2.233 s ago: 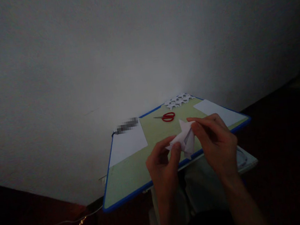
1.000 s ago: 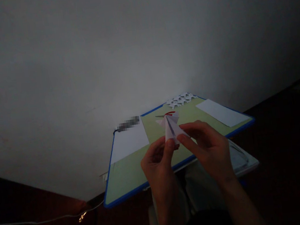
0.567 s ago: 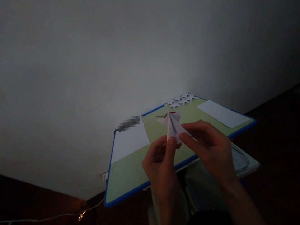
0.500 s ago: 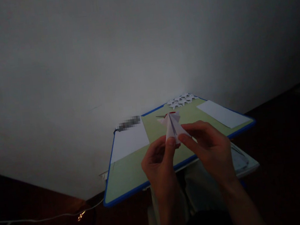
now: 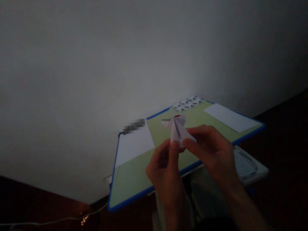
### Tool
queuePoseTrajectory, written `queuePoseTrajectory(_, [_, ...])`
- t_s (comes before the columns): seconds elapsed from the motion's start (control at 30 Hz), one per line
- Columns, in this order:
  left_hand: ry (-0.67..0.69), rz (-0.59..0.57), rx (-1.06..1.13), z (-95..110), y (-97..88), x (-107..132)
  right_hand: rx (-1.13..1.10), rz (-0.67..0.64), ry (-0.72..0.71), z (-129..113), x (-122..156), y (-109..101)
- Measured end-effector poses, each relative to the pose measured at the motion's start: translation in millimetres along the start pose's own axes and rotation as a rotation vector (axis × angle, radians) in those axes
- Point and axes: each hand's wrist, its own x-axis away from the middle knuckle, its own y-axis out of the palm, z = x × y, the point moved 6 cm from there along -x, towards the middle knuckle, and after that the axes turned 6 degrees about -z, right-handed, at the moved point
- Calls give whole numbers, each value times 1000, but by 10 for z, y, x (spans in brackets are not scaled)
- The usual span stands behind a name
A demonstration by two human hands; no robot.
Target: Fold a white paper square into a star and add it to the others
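A folded white paper piece (image 5: 177, 129) stands upright between my two hands, its point up, above a green board with a blue rim (image 5: 138, 171). My left hand (image 5: 164, 170) pinches its lower left edge with thumb and fingers. My right hand (image 5: 214, 153) pinches its lower right edge. Both hands are closed on the paper. Behind the paper the red scissors (image 5: 177, 116) are mostly hidden.
Several small folded white pieces (image 5: 187, 103) lie at the board's far edge by the wall. One white sheet (image 5: 133, 144) lies on the board's left, another (image 5: 230, 117) on its right. White cables (image 5: 30, 224) run across the dark floor at lower left.
The folded paper was turned from lying sideways between my hands to standing point up, and now covers the scissors. Over the last second my hands have hardly moved.
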Motion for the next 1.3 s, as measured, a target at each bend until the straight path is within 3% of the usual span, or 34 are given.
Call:
queuePoseTrajectory(0.33, [35,26,54,-31,-5,-5,-62,39,143,64,-11,-4])
queuePoseTrajectory(0.5, [4,65,108,-46,-8,17,-67,20,149,50,-20,25])
queuePoseTrajectory(0.67, [-85,-1,239,-99,37,10,-50,33,124,41,-1,-1])
queuePoseTrajectory(0.9, [-75,-82,306,-43,78,-6,-66,-12,89,27,14,-21])
queuePoseTrajectory(1.13, [-78,-157,212,-9,75,-12,-22,-34,76,41,14,-68])
queuePoseTrajectory(1.3, [6,-158,73,56,6,-31,-6,-92,63,26,-15,-69])
